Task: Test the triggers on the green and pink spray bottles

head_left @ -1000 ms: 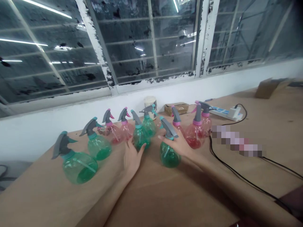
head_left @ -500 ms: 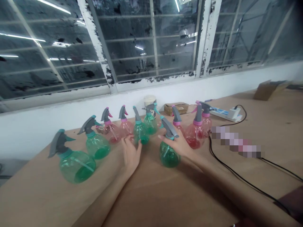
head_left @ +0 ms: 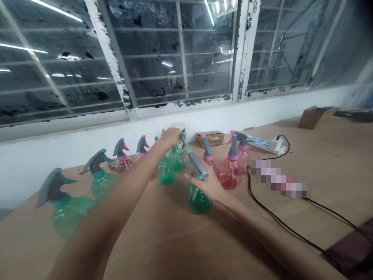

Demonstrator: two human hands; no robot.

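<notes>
My right hand [head_left: 211,182] is wrapped round the neck of a green spray bottle [head_left: 199,200] with a grey and teal head. My left hand [head_left: 171,136] reaches across to the back, its fingers curled over the head of another green spray bottle [head_left: 177,157]; that head is mostly covered. Just in front of that one stands a green spray bottle [head_left: 166,171]. Two more green spray bottles [head_left: 105,182] [head_left: 72,212] stand at left, partly behind my left forearm. To the right of my right hand are several red spray bottles [head_left: 230,177] with pink collars.
More red spray bottles [head_left: 124,162] stand at back left. A small cardboard box [head_left: 210,139] and a white and blue power strip [head_left: 265,144] lie near the wall. Black cables [head_left: 279,216] run across the right of the wooden table [head_left: 157,241]. Another cardboard box [head_left: 310,118] stands far right.
My left hand has moved forward and up from beside the front middle green bottle to the head of the one behind. My right hand keeps its hold. The view has shifted slightly right.
</notes>
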